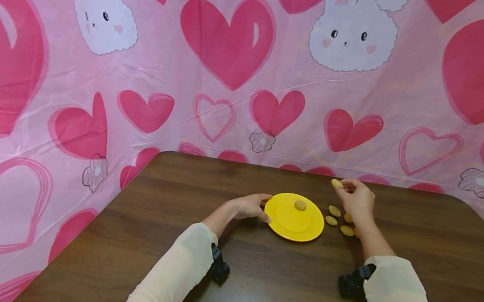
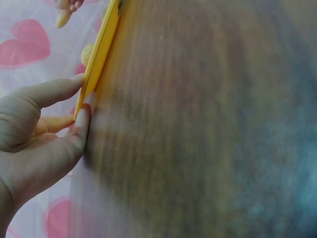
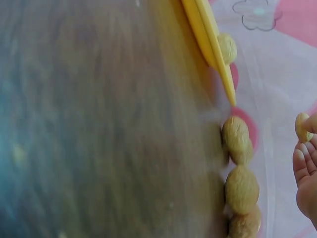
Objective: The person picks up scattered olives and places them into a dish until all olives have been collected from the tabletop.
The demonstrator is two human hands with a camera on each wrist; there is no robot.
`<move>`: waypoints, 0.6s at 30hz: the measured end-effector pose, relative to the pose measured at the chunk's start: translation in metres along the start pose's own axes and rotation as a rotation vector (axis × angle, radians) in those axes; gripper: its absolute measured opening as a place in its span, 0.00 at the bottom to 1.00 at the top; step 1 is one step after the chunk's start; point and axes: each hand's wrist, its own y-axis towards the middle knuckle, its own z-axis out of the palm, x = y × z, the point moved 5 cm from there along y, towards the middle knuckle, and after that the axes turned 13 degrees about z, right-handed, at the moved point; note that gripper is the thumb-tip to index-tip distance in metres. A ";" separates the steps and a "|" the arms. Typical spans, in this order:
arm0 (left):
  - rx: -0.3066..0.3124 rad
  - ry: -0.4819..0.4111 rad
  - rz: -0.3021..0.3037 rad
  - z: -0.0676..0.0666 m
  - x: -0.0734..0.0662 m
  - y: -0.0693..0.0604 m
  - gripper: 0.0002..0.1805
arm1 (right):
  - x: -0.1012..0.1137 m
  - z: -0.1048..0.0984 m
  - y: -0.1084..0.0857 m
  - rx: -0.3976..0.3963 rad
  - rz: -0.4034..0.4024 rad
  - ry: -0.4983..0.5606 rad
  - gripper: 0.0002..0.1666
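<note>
On the table lies a round yellow plate with one small yellow-brown potato near its far side. My left hand holds the plate's left rim between thumb and fingers; the left wrist view shows the fingers against that edge. Raised past the plate's right side, my right hand pinches another small potato in its fingertips, above the tabletop. Several more loose potatoes lie between the plate and the right forearm, some partly hidden by that hand and wrist.
The brown wooden table ends at the back against a pink cloth printed with hearts and rabbits. A small black camera sits at the left wrist and another black camera at the right.
</note>
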 end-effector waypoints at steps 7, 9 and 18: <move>-0.004 0.001 -0.008 0.000 0.000 0.000 0.42 | 0.012 0.005 -0.005 0.027 -0.042 0.030 0.17; -0.004 0.005 -0.011 0.000 0.000 0.000 0.42 | 0.015 0.007 -0.006 0.040 -0.048 0.033 0.17; -0.011 -0.003 -0.018 0.001 -0.001 0.000 0.42 | 0.028 0.019 -0.013 0.134 -0.089 0.024 0.15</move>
